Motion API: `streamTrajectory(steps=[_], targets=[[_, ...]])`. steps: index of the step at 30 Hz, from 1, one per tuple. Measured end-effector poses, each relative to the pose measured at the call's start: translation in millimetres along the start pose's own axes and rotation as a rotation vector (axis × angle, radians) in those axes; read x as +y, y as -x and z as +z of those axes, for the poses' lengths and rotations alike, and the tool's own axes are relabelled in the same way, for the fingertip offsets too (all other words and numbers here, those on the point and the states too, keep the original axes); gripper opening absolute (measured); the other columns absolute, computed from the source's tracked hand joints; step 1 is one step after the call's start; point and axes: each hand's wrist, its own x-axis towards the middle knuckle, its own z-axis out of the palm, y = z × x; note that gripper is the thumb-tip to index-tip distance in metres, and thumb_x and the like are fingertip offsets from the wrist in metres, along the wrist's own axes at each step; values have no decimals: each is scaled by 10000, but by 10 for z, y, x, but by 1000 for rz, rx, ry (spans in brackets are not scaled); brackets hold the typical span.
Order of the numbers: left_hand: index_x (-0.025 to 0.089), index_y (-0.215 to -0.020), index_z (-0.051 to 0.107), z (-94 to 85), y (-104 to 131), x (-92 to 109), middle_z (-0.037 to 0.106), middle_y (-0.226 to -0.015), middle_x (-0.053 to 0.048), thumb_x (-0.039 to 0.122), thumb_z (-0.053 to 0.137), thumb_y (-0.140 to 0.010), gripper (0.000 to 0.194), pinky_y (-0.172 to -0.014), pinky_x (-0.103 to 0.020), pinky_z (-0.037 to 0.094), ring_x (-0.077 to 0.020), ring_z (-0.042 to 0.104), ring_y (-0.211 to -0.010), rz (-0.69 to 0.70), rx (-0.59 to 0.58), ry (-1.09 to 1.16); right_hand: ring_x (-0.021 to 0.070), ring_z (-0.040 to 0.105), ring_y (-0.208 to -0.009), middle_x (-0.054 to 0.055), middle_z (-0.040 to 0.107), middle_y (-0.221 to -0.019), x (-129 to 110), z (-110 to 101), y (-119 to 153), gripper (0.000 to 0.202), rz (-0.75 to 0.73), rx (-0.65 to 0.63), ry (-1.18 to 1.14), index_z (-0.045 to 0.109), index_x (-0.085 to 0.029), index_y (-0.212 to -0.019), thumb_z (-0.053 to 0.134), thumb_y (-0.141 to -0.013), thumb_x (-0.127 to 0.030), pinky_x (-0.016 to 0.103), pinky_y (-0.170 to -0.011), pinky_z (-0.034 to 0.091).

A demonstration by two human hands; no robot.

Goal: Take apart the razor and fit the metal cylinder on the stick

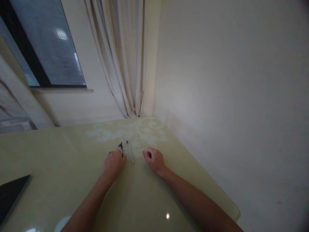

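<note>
A small black item point(121, 146) is pinched at the fingertips of the left hand point(114, 163), over the far middle part of the desk point(60, 180). Its thin, branching upper end is seen standing out beyond the fingers, while its lower end is set against the thumb side; its exact shape is too small to be made out. A dark spot is also seen at the left edge of the same hand, but it cannot be identified.

Just to the right, a slim white stick point(130, 153) with a dark far end is laid on the desk, between the two hands and apart from the right one. The right hand point(155, 160) is clenched in a loose fist, turned towards the stick; whether anything is enclosed in it cannot be told.

The far right corner of the desk is decorated with a pale floral pattern point(147, 130). At the near left, a dark flat panel point(12, 195) is partly cut off by the view. The desk is bordered on the right by a plain wall point(224, 96), and beyond its far edge a gathered curtain point(127, 58) is hung to the right of a window point(50, 42).
</note>
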Motion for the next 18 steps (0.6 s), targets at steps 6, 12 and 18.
streamTrajectory(steps=[6, 12, 18], targets=[[140, -927, 761, -146, 47, 206, 795, -912, -187, 401, 499, -1011, 379, -722, -342, 443, -320, 756, -890, 65, 76, 128, 140, 521, -697, 2, 600, -765, -78, -53, -61, 356, 3, 31, -128, 595, -183, -767, 526, -1028, -415, 248, -669, 348], [195, -826, 690, -392, 190, 445, 781, -798, -86, 431, 608, -969, 288, -676, -309, 377, -260, 738, -790, 141, 165, 392, 134, 580, -709, -2, 646, -729, -502, -222, -513, 391, -16, -202, -375, 666, -163, -789, 512, -1057, -402, 222, -663, 401], [194, -835, 681, -445, 215, 398, 789, -791, -79, 440, 627, -948, 276, -671, -300, 398, -244, 734, -748, 163, 199, 553, 113, 549, -631, -35, 597, -633, -714, -286, -722, 285, -18, -300, -449, 694, -158, -778, 572, -1005, -279, 207, -607, 370]])
